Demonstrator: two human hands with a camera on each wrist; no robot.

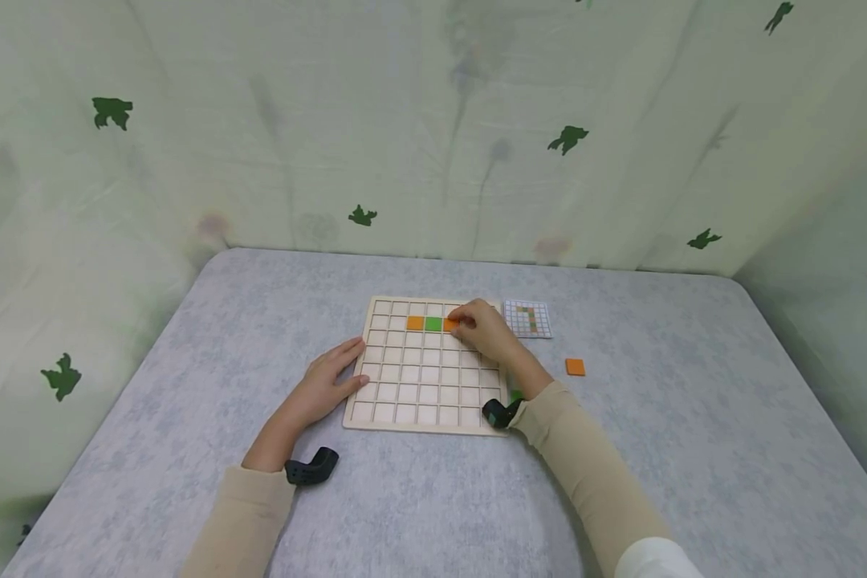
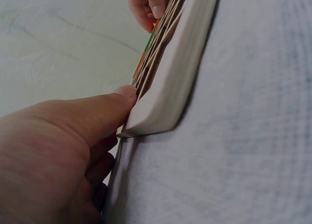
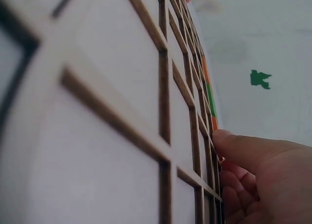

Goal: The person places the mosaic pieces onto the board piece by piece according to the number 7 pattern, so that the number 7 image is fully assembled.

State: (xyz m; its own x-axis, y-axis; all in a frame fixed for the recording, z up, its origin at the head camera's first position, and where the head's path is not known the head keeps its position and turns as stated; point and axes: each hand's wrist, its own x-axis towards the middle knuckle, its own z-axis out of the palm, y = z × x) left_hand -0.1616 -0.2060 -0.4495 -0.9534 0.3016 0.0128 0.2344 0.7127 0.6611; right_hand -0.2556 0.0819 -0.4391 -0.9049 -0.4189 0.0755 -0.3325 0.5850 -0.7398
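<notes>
My nearer right hand (image 1: pixel 482 329) pinches the orange tile (image 1: pixel 449 325) just right of the green tile (image 1: pixel 433 323) on the grid board (image 1: pixel 410 375), left hand (image 1: pixel 323 385) fingers apart at its left edge.

Beige sleeves (image 1: pixel 240 518), white cloth (image 1: pixel 653 560) above the right one, black wrist devices (image 1: pixel 312 468), bare fingers (image 2: pixel 105 111)

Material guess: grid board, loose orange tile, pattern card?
Grid board: likely wood, pale and matte; the cell walls show darker brown cut sides in the wrist views.
Loose orange tile: painted wood or plastic, can't tell; flat, evenly coloured.
Pattern card: probably printed paper or cardboard; thin-looking, white with a small coloured grid.
</notes>
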